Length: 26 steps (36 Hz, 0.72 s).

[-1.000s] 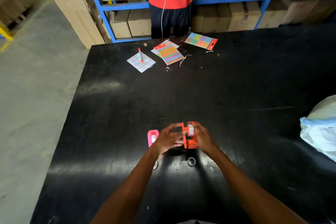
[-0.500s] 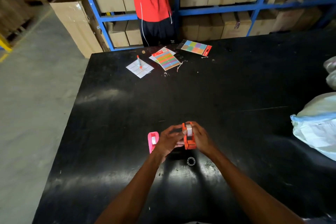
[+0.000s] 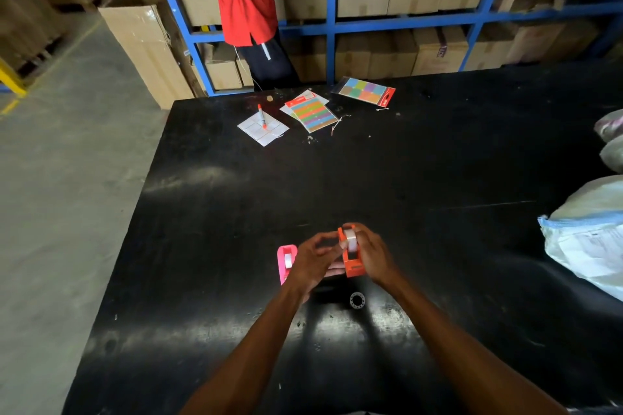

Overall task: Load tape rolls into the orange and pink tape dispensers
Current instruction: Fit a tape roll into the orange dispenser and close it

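Starting at the left, the pink tape dispenser (image 3: 287, 262) sits on the black bench (image 3: 236, 212) and already has a white roll in it, so that one looks done. Next to it, the left hand (image 3: 313, 258) has its grip pinching at the side of the tape roll (image 3: 351, 240). The roll sits in the top of the orange tape dispenser (image 3: 352, 263), which the right hand (image 3: 374, 254) has its grip wrapped around. I think the roll is being pushed in; next it needs a firm press down. Counting: two dispensers, two rolls in them, and one little ring (image 3: 357, 300) lying near the hands.
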### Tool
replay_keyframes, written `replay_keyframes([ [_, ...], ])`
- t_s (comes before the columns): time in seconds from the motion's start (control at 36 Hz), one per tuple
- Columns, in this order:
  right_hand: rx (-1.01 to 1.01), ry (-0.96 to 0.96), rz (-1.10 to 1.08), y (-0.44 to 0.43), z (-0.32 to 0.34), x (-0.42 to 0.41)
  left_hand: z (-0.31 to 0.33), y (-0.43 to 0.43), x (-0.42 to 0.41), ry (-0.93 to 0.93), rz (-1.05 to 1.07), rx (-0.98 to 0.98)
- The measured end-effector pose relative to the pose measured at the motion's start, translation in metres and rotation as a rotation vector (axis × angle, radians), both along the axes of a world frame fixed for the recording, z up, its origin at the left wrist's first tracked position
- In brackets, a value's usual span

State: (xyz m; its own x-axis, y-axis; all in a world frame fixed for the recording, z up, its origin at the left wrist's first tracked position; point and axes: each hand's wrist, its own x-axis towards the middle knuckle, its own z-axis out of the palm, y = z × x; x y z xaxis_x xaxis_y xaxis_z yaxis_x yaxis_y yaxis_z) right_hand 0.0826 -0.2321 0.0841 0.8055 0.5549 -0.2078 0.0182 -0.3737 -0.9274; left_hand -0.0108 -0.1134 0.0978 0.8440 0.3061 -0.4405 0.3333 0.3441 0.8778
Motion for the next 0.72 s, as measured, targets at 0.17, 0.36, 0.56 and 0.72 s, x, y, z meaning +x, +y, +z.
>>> replay_keyframes([
  [0.17,-0.018,-0.001,-0.016,0.006,0.002,0.003,0.002,-0.001,0.002,-0.026,0.044,-0.002],
  [0.36,-0.076,0.001,-0.034,0.019,0.005,0.005,0.001,-0.019,0.005,0.028,0.166,-0.053],
  [0.56,-0.438,-0.370,0.046,0.020,0.010,-0.001,-0.005,-0.027,0.006,0.112,0.235,-0.361],
  [0.72,-0.380,-0.541,0.103,0.013,0.025,0.009,-0.009,-0.013,0.006,0.046,0.279,-0.409],
])
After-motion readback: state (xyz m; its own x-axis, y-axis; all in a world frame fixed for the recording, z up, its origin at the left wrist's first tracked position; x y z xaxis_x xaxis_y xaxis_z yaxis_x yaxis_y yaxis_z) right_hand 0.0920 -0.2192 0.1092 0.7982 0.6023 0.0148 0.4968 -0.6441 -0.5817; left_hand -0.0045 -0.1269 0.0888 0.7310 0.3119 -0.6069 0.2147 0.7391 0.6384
